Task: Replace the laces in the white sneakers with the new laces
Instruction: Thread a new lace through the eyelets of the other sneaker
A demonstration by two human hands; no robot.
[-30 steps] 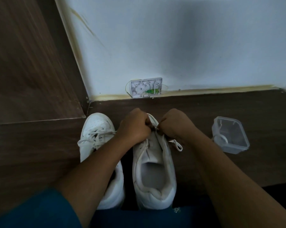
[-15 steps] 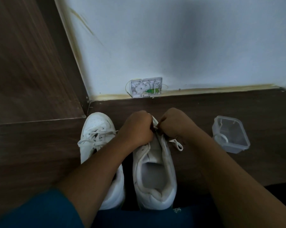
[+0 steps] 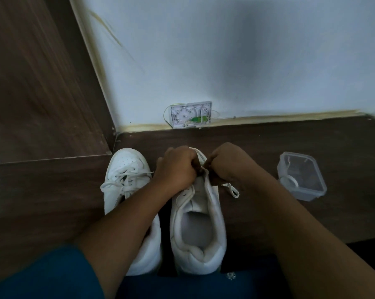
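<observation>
Now both forearms stretched forward, fists nearly knuckle to knuckle. My left hand and right hand curled tight, pinching lace over front of white sneaker; loose end trails out to right. Sneaker on dark wood floor, heel toward me, tongue bare. Second sneaker, laced, just beside on left. Clear tub apart, right.

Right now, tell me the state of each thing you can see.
Left sneaker: on the floor, loosely laced.
Right sneaker: on the floor, upper eyelets look unlaced.
Lace: pinched between both hands, one end trailing off the right sneaker's side.
Left hand: fingers curled, pinching the lace.
Right hand: fingers curled, pinching the lace.
Plastic container: upright, lid off.
Wall box: cover off, insides exposed.
</observation>
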